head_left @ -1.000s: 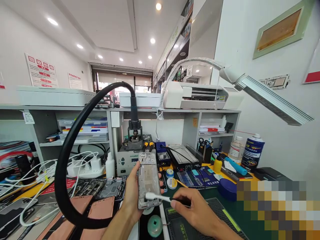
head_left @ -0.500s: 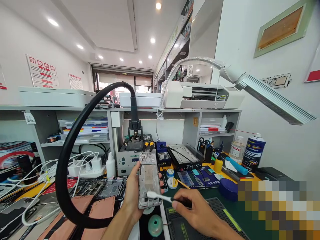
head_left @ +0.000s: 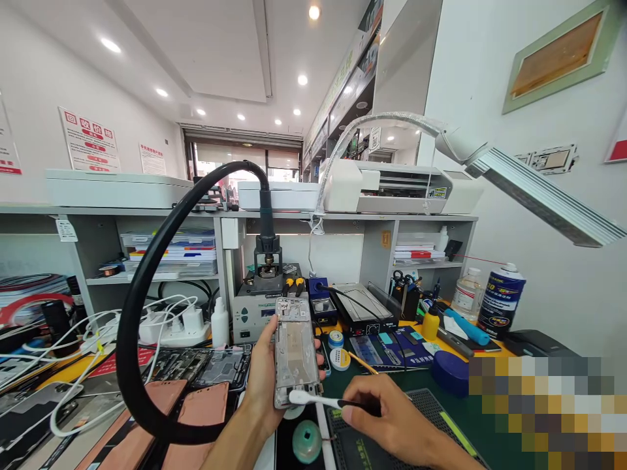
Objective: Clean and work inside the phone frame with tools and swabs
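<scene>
My left hand (head_left: pixel 264 372) is closed around a bare phone frame (head_left: pixel 296 346), its fingertips showing past the right edge. The frame is silver-grey, held upright and tilted toward me, with its inner side in view. In my right hand (head_left: pixel 386 414) is a toothbrush (head_left: pixel 318 399) with a white head and neck and a dark handle. The brush head lies at the lower end of the frame; whether the bristles touch it I cannot tell. Below the frame stands a round green-topped container (head_left: pixel 307 441).
A thick black hose (head_left: pixel 128 326) arcs up at the left from a hot-air station (head_left: pixel 252 318). Phone parts (head_left: pixel 200 408) and white cables cover the left side. To the right are a dark repair mat (head_left: pixel 421 408), a blue roll (head_left: pixel 449 373) and a spray can (head_left: pixel 500 301).
The toothbrush head has shifted down the phone frame to its bottom edge. The whole view has moved slightly, so things appear a little further right.
</scene>
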Motion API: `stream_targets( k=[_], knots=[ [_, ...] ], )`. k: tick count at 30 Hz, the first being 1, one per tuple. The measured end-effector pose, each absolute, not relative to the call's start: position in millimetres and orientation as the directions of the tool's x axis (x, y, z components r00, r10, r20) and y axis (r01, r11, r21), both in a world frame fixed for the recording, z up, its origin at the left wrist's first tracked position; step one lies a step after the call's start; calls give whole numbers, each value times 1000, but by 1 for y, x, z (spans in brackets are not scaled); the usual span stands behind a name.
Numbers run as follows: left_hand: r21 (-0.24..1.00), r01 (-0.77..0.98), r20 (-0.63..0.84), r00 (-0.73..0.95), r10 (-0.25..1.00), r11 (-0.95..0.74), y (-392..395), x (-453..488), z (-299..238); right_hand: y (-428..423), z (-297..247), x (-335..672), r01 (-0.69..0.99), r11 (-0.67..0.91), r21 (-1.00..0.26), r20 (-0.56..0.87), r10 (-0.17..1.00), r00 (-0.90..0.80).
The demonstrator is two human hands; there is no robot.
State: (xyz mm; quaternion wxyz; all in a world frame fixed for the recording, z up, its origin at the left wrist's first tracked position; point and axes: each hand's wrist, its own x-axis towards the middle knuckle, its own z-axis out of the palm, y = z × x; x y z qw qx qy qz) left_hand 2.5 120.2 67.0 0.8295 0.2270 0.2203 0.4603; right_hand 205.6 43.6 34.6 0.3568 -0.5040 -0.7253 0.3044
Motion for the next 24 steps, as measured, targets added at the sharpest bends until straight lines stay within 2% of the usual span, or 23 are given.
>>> stream_targets(
  k=[12,16,20,24],
  knots=[
    [583,-670,-131,481,867,460,122,1,64,42,33,206,533,303,-790,259,953,-157],
    [583,-662,-152,479,864,470,122,1,65,42,33,205,546,315,-776,245,949,-199],
    [595,-664,-140,468,873,452,122,1,65,41,32,205,572,307,-761,273,951,-148],
    [611,-640,-139,494,859,466,120,2,68,42,31,205,597,323,-735,271,946,-177]
  ],
)
